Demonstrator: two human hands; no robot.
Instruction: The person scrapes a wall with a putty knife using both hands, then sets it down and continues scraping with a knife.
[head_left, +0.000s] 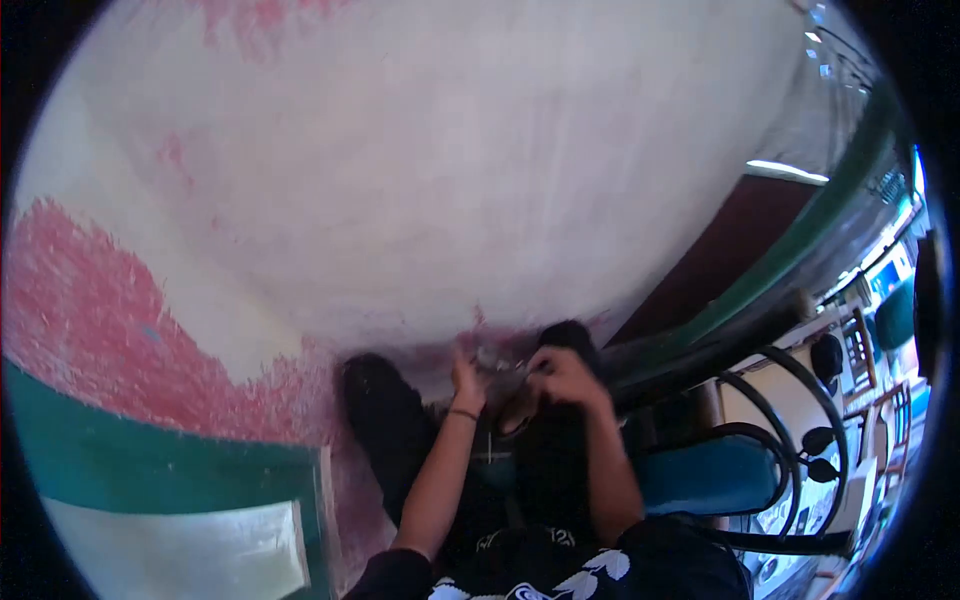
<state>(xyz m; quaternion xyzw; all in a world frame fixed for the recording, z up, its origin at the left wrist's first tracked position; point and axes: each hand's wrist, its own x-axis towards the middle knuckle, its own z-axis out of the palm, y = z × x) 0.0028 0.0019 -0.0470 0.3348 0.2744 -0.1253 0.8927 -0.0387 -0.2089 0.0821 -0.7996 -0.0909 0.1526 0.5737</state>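
Both hands are in front of my lap, low in the middle of the head view. My left hand point(468, 384) is raised with its thumb side up, beside a small greyish, see-through item point(493, 358) that is too blurred to name. To its right, my right hand point(566, 378) has its fingers bent together near the same item; what they hold, if anything, is too small to tell. Just below and between the hands is a brown object point(517, 412), partly hidden. My dark-clothed legs point(385, 420) are spread beneath.
A whitish wall point(420, 180) with pink patches rises ahead. Green trim point(180, 450) runs at lower left. On the right stand a blue-seated chair point(705, 475) with a black metal back point(838, 440), a dark red panel point(735, 235) and, farther off, wooden chairs point(893, 430).
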